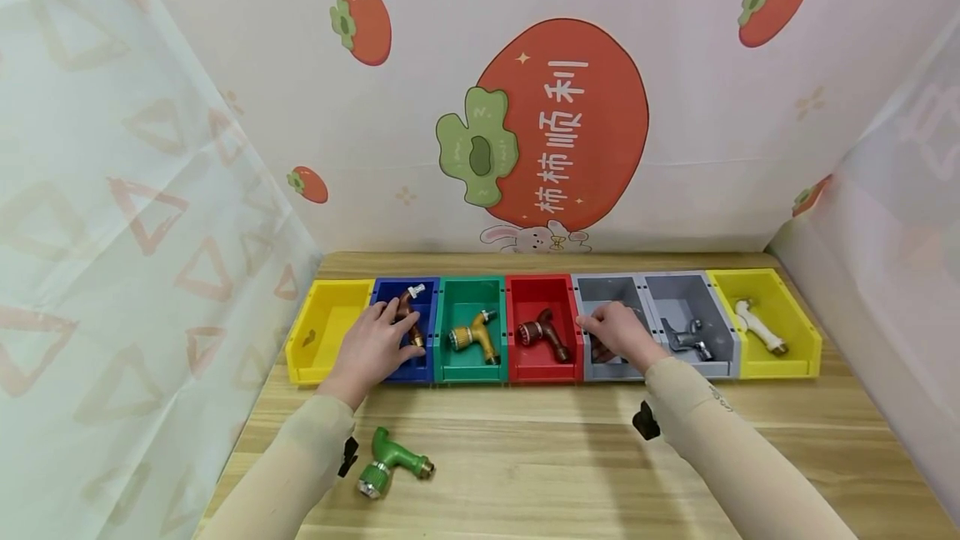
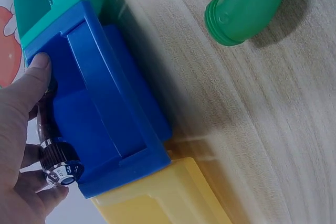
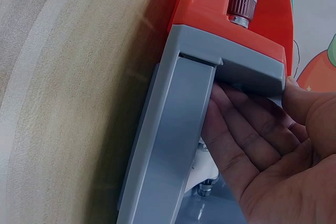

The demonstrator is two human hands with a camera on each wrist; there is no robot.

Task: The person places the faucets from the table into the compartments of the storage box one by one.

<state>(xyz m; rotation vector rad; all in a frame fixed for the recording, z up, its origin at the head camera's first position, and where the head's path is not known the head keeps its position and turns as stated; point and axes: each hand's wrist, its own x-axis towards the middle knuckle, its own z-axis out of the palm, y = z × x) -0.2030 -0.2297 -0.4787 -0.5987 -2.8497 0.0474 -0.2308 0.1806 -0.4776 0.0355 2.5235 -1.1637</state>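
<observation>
My left hand (image 1: 378,344) reaches into the blue bin (image 2: 113,95). It holds a brown faucet (image 1: 417,332) with a ribbed, silver-capped knob, thumb near one end and fingers behind the knob. The faucet's silver spout points toward the back. On the right, my right hand (image 1: 618,330) grips the side wall of the left grey bin (image 3: 178,108), beside the red bin (image 1: 544,373). Its thumb lies at the rim while the fingers curl down inside, dark in shadow. Below these fingers a white and chrome fitting (image 3: 202,169) shows partly.
A green faucet (image 1: 393,463) lies on the wooden table (image 1: 525,473) in front of the bins. The green bin (image 1: 471,294) holds a yellow faucet (image 1: 474,338); the red bin, a brown one (image 1: 546,335). Farther right lie a grey faucet (image 1: 686,338) and a white one (image 1: 759,325).
</observation>
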